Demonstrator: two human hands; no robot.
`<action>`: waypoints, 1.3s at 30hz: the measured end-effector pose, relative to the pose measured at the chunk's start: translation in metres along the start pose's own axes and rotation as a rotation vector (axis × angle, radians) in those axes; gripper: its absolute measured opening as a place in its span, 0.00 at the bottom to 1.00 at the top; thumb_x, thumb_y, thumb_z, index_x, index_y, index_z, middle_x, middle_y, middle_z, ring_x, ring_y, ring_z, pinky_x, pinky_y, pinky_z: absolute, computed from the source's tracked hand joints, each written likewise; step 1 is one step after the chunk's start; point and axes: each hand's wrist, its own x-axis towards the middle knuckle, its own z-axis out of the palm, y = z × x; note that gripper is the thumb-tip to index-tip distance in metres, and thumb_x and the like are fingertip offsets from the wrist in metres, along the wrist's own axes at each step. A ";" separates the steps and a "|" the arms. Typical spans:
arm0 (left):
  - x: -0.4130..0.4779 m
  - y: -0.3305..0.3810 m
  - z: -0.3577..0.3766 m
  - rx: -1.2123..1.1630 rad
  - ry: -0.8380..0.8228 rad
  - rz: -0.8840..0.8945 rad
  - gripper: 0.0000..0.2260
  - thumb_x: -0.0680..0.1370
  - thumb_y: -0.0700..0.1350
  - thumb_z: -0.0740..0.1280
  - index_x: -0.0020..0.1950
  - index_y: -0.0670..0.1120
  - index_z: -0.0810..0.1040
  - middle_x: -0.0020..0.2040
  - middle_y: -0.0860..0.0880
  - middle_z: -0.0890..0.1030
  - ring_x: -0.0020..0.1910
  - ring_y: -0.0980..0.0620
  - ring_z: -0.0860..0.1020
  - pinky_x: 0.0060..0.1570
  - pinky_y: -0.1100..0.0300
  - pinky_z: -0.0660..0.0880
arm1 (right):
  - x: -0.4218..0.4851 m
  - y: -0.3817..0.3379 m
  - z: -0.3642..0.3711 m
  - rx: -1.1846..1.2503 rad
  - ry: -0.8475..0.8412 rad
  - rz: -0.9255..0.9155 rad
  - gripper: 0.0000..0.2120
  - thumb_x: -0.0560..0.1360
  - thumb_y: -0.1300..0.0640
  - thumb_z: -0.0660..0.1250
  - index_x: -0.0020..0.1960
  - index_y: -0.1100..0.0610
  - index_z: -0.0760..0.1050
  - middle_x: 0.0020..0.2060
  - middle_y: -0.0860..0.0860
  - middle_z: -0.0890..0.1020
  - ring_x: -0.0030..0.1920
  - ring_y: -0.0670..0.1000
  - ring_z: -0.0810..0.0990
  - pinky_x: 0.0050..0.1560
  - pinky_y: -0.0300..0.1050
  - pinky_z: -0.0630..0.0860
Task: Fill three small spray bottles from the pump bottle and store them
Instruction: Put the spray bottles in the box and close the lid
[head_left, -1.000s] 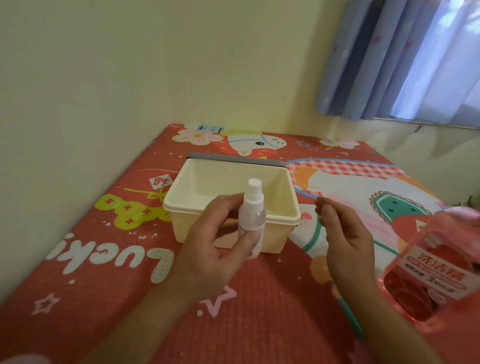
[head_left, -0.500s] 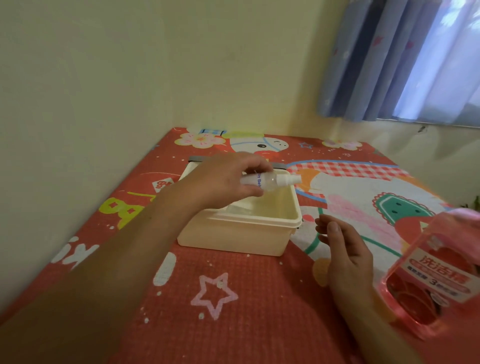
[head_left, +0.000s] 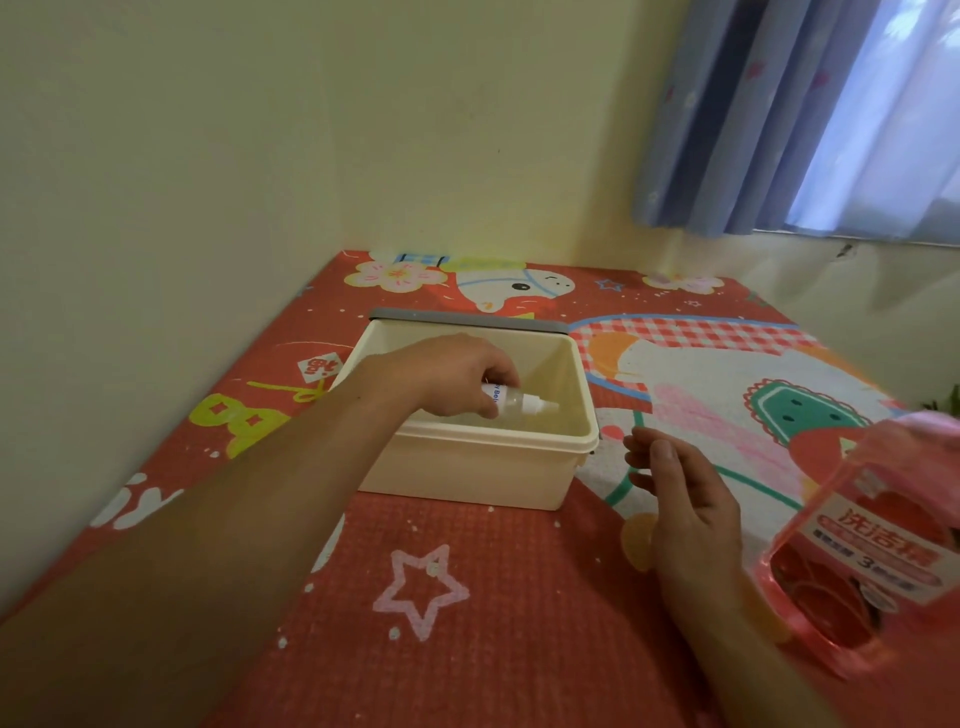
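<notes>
One small clear spray bottle (head_left: 521, 405) lies sideways low inside a cream plastic box (head_left: 467, 473), its white cap pointing right. The left hand (head_left: 452, 374) pinches it in curled fingers, and blue letters "Bel" show on it. The right hand (head_left: 685, 499) hovers beside the box, fingers loosely spread, holding nothing. At far right, a pink pump bottle (head_left: 862, 545) reads "洗洁精" and "3". A red cartoon mat (head_left: 467, 597) lies beneath.
</notes>
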 end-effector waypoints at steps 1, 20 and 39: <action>0.003 0.000 0.000 0.004 -0.014 0.000 0.15 0.76 0.45 0.71 0.62 0.53 0.79 0.55 0.55 0.81 0.53 0.52 0.77 0.53 0.56 0.74 | 0.000 0.001 0.000 0.001 0.001 0.004 0.12 0.83 0.57 0.58 0.51 0.45 0.77 0.50 0.41 0.82 0.48 0.33 0.80 0.47 0.30 0.75; 0.026 -0.006 0.011 0.089 -0.247 -0.018 0.16 0.81 0.44 0.62 0.69 0.52 0.74 0.65 0.53 0.78 0.60 0.51 0.75 0.66 0.51 0.71 | 0.003 0.004 0.000 0.043 0.032 0.064 0.12 0.83 0.57 0.59 0.50 0.47 0.80 0.50 0.42 0.84 0.48 0.38 0.82 0.47 0.37 0.76; 0.007 -0.002 0.001 -0.044 0.021 -0.092 0.18 0.82 0.48 0.59 0.72 0.52 0.71 0.69 0.53 0.74 0.66 0.53 0.73 0.68 0.55 0.68 | 0.003 0.002 0.002 -0.010 0.024 0.100 0.12 0.83 0.57 0.59 0.50 0.45 0.79 0.51 0.42 0.83 0.51 0.42 0.82 0.53 0.44 0.78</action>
